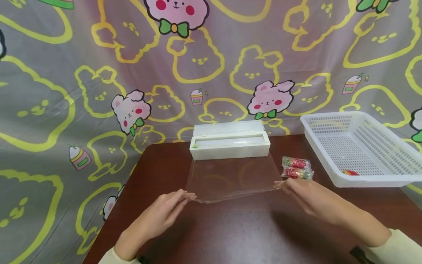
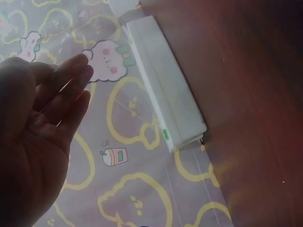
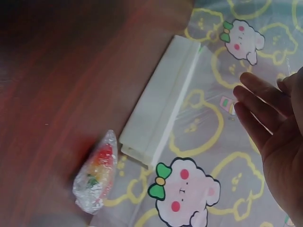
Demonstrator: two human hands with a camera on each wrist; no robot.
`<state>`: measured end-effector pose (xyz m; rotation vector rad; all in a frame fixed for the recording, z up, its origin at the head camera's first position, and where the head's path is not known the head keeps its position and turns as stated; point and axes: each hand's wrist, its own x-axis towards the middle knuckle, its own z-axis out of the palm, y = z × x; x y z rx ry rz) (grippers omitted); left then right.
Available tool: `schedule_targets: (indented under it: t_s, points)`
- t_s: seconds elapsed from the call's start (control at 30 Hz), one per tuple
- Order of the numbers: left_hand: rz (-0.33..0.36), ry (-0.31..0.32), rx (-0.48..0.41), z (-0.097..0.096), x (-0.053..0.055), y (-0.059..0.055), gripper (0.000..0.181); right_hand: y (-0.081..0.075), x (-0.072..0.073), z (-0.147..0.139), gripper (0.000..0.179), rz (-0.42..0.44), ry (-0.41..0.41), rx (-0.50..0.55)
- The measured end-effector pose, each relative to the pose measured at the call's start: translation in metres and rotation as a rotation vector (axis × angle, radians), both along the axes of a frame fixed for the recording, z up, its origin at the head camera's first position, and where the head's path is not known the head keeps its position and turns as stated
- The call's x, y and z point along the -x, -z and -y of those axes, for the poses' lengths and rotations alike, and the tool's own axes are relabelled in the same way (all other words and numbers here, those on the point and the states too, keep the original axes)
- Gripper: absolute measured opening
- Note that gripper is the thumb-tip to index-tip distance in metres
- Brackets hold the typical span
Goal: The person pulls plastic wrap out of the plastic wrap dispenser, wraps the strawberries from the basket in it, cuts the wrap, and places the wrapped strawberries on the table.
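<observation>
Okay so the left hand and right hand each pinch a near corner of clear film, super hard to see over the brown table, stretching past a wrapped red packet, edge slightly hidden, back to the white box.

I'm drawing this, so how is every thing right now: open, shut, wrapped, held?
White box, lid up
Clear film, spread out, front edge held
Left hand, pinching one film corner
Right hand, pinching the other
Red-and-green packets, wrapped in clear plastic
White basket, open-topped, red-and-yellow thing inside
</observation>
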<state>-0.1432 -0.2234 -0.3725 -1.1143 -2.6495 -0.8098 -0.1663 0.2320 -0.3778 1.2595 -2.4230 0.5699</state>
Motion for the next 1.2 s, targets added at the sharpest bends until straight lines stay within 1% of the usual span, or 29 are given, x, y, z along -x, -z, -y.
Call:
schedule_targets:
  t_s: [0.07,0.17,0.27,0.33,0.37,0.43,0.6,0.67,0.73,0.87,0.93,0.97,1.07,1.13,1.2]
  points:
    - [0.015,-0.003,0.001,0.000,-0.004,0.001,0.023,0.002,-0.003,-0.002,0.015,0.003,-0.011,0.002]
    - [-0.001,-0.017,-0.013,0.001,-0.009,-0.001,0.025,0.003,-0.005,-0.003,0.024,0.000,-0.030,0.020]
    - [-0.030,-0.016,-0.042,0.000,-0.012,-0.003,0.029,0.001,-0.007,-0.004,0.025,-0.017,-0.062,0.070]
    - [-0.035,-0.014,-0.055,0.000,-0.013,-0.005,0.030,-0.001,-0.007,-0.005,0.024,-0.031,-0.082,0.101]
    - [-0.031,-0.012,-0.060,-0.001,-0.014,-0.005,0.031,-0.002,-0.007,-0.005,0.024,-0.038,-0.091,0.110]
    - [-0.008,-0.015,-0.060,-0.001,-0.015,-0.005,0.030,-0.003,-0.008,-0.006,0.025,-0.021,-0.089,0.111]
    - [0.052,-0.001,-0.055,-0.002,-0.017,0.003,0.025,-0.001,-0.013,-0.007,0.038,0.051,-0.028,0.037]
    - [0.066,0.009,-0.042,-0.001,-0.015,0.008,0.023,0.003,-0.014,-0.007,0.040,0.072,-0.010,0.013]
    - [0.078,0.026,-0.013,-0.002,-0.013,0.014,0.023,0.009,-0.014,-0.005,0.040,0.079,-0.009,-0.004]
    - [0.066,0.098,0.069,-0.003,-0.008,0.035,0.021,0.028,-0.013,-0.002,0.038,0.099,-0.023,-0.028]
    - [0.053,0.125,0.114,-0.004,-0.005,0.045,0.017,0.038,-0.010,0.000,0.035,0.113,-0.039,-0.044]
    - [0.049,0.132,0.133,-0.005,-0.003,0.050,0.016,0.042,-0.008,0.001,0.032,0.134,-0.043,-0.051]
    - [0.021,0.136,0.190,-0.006,0.002,0.061,0.011,0.054,-0.004,0.005,0.024,0.196,-0.056,-0.077]
    - [-0.013,0.131,0.217,-0.008,0.004,0.066,0.009,0.061,-0.002,0.006,0.018,0.224,-0.056,-0.095]
    - [-0.045,0.121,0.248,-0.009,0.006,0.070,0.008,0.067,-0.001,0.007,0.016,0.223,-0.055,-0.114]
